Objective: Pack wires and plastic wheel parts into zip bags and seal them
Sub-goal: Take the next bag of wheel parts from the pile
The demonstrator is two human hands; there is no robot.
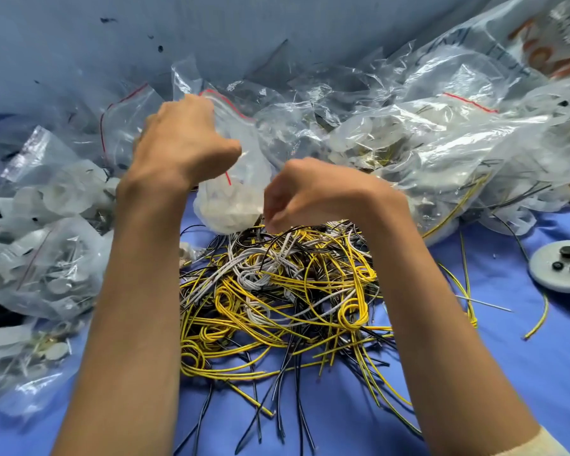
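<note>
Left hand [181,143] grip held zip bag [231,199] by its mouth; the bag hung limp, light and slippery above wires [277,291] heaped on bench [474,373]. Right hand [313,192] grip was curled at the pile; couldn't tell if it held anything. Wires looked springy and tangled, best pinched by a coil.

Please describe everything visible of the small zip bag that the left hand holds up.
The zip bag is clear, crumpled plastic with a red line along its top. The left hand grips its upper part. White plastic parts fill its sagging bottom, which hangs over the wire pile, beside the right hand.
</note>
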